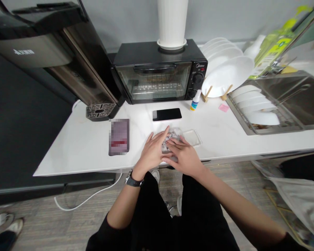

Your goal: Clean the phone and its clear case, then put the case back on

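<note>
A small clear plastic box (pixel 175 132) near the counter's front edge holds crumpled white and grey pieces whose kind I cannot make out. Along its left side rests my left hand (pixel 154 149), fingers stretched out and thumb side raised; a watch with a dark strap is on that wrist. My right hand (pixel 185 156) lies over the box from the right, its extended fingers on the pieces. The two hands almost meet at the near side and hide part of the box. Just right of it lies a clear plastic lid (pixel 198 138).
Behind the box are a phone (pixel 167 114), a small spray bottle (pixel 195 101) and a toaster oven (pixel 157 82). A blurred-out purple packet (pixel 120 136) lies left. Plates (pixel 225 76) stand in a rack beside the sink (pixel 298 94). A drinks machine (pixel 81 69) fills the back left.
</note>
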`<state>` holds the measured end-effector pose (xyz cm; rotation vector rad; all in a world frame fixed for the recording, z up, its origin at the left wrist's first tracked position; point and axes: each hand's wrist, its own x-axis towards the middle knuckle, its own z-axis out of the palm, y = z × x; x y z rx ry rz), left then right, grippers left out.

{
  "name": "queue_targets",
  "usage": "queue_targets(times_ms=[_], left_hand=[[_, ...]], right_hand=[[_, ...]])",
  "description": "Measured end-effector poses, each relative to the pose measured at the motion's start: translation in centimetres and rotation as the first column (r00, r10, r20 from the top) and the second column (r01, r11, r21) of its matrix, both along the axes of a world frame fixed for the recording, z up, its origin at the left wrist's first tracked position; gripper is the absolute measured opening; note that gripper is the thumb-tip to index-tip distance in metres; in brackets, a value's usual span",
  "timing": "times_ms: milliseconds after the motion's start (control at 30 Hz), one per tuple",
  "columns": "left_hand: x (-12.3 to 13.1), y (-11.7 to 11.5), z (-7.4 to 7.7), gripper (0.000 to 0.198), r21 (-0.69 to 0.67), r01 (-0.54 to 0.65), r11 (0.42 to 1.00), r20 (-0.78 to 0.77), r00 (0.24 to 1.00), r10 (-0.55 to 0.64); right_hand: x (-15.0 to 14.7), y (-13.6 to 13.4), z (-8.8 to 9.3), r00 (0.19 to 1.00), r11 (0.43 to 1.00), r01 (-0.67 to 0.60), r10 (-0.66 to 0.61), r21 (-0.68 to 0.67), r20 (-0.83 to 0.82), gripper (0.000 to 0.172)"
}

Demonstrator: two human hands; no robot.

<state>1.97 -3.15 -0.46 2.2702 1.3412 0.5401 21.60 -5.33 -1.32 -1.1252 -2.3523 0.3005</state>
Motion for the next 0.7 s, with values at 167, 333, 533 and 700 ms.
queue_targets(times_ms=[167, 333, 533, 700], left_hand=[[0.0, 0.0, -0.1, 0.116, 0.008, -0.007, 1.000, 0.036, 0.999, 0.007], [0.2, 0.0, -0.2, 0.119, 0.019, -0.005, 1.000, 0.067, 0.998, 0.004], [0.2, 0.2, -0.4, 0.116, 0.011, -0.025, 1.000, 0.038, 0.999, 0.024], [0.0, 0.2, -0.5, 0.105, 0.021, -0.064, 0.998, 0.026, 0.998, 0.063]], right_hand=[[2.7, -1.4, 1.0, 0.997, 0.991, -0.079, 0.078, -0.112, -0.019, 0.040], [9.0, -1.5, 1.2, 0.992, 0.996, 0.091, -0.090, -0.017, 0.088, 0.032], [5.7, -0.4, 0.0, 0.980, 0.984, 0.162, -0.169, 0.076, 0.103, 0.052], [-0.8, -0.4, 0.0, 1.000, 1.000, -0.024, 0.023, -0.019, -0.007, 0.064]])
